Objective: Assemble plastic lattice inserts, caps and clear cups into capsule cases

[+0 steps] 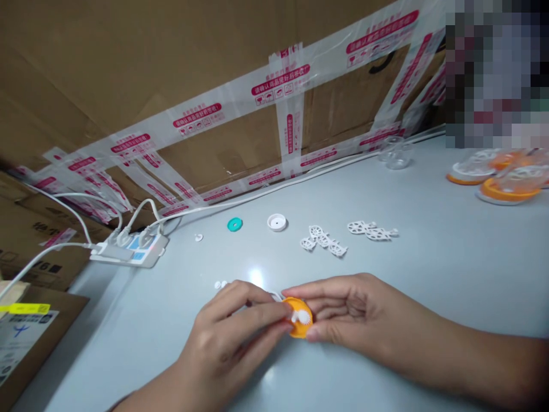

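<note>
An orange round part (306, 331) with small white gears (304, 317) on its face is held up near the front middle of the table. My right hand (355, 312) grips its right edge between thumb and fingers. From the left, the fingertips of my left hand (240, 326) pinch at the orange part's left side, over the white pieces; what exactly they hold is hidden. Behind the hands lie a teal disc (235, 224), a white round part (277, 222), a cluster of white spoked pieces (323, 241) and a second such cluster (373, 231).
A power strip (148, 250) with white cables stands at the left. Taped cardboard boxes (214, 154) line the back. Clear cups (397, 155) and orange-based clear assemblies (508, 189) sit at the back right. Small white bits (198, 237) lie at the left.
</note>
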Demonstrator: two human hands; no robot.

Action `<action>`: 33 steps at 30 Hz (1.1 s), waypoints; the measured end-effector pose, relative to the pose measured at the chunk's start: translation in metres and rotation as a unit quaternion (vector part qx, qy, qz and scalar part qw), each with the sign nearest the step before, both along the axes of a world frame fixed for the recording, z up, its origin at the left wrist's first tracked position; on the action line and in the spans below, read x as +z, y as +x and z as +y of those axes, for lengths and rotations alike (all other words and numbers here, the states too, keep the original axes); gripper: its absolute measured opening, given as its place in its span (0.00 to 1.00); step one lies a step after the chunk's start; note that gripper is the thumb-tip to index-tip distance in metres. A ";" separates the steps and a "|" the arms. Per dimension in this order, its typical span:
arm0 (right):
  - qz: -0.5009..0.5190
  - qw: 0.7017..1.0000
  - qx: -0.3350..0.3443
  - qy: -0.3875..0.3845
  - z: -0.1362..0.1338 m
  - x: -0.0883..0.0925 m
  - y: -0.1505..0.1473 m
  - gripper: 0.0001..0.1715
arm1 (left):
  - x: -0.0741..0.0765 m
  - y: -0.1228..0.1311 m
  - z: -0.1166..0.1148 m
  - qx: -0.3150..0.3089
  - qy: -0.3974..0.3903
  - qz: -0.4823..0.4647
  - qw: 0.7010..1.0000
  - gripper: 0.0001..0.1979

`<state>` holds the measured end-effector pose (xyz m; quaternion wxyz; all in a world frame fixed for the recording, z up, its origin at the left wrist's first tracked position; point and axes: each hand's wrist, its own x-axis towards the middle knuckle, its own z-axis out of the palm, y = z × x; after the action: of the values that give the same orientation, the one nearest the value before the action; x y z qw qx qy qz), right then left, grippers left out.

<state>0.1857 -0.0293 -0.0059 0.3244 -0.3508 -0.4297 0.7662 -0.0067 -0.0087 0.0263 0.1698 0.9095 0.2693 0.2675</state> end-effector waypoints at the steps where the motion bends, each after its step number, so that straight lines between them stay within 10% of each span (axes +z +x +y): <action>1: -0.010 1.000 0.002 0.003 0.000 0.000 -0.001 0.20 | 0.000 0.002 -0.001 0.003 -0.014 0.000 1.000 0.10; 18: -0.035 0.999 0.022 0.016 0.002 0.002 0.000 0.17 | 0.002 0.004 -0.002 0.001 -0.062 0.016 0.998 0.07; 25: -0.018 1.000 0.001 -0.011 0.002 0.001 0.003 0.21 | 0.003 -0.001 -0.002 -0.041 0.150 0.099 0.983 0.05; 33: -0.002 0.999 -0.033 -0.008 0.000 -0.003 0.001 0.27 | -0.001 -0.007 -0.004 -0.056 0.167 0.104 0.979 0.10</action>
<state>0.1863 -0.0292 -0.0084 0.3459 -0.3694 -0.4122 0.7576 -0.0138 -0.0132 0.0255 0.0016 0.9614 0.1861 0.2028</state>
